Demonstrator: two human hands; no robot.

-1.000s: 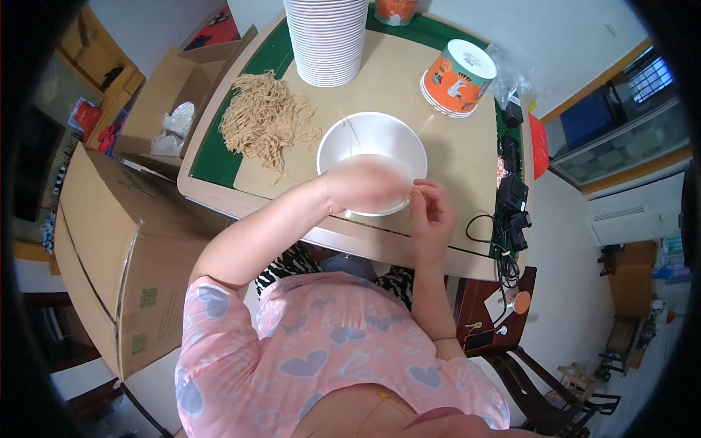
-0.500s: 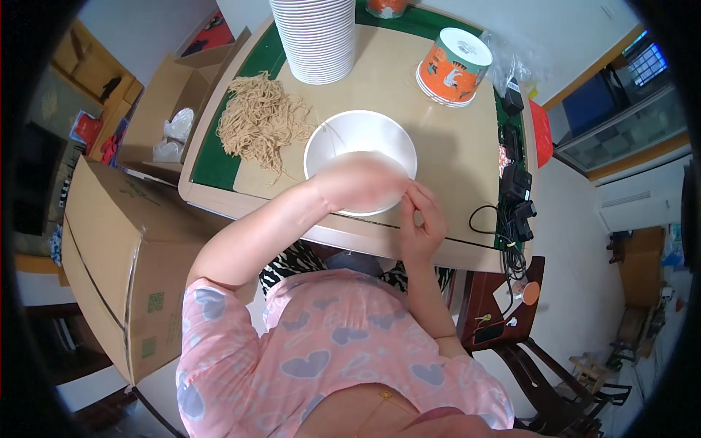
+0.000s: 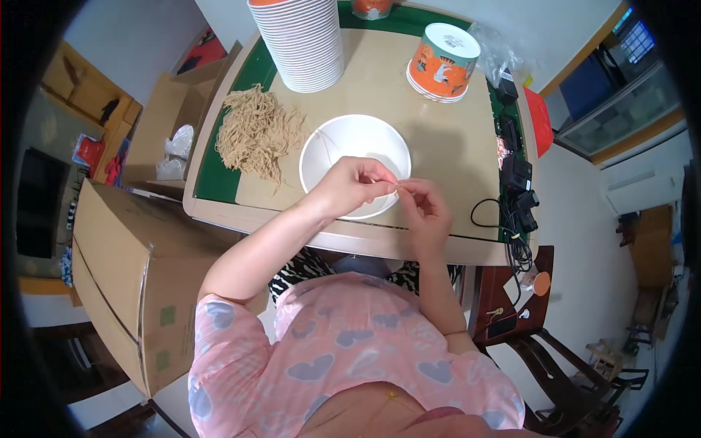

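In the head view, we see our left hand [image 3: 350, 186] and our right hand [image 3: 423, 208] meeting over the near rim of the wide white paper bowl [image 3: 355, 146], which stands on the tan table top [image 3: 438, 131] just in front of us. Both hands have their fingers pinched narrow, tips nearly touching, and they seem to hold one thin pale thread [image 3: 398, 188] between them; it is too fine to make out fully. We judge the thread very light, limp and easy to lose, so a fingertip pinch near its ends suits it. The bowl looks light, thin-walled and easily dented, best taken at its rim. To its left lies a heap of tan strings [image 3: 255, 135]; behind stand a tall stack of white bowls [image 3: 299, 44] and an orange printed paper tub [image 3: 440, 64].
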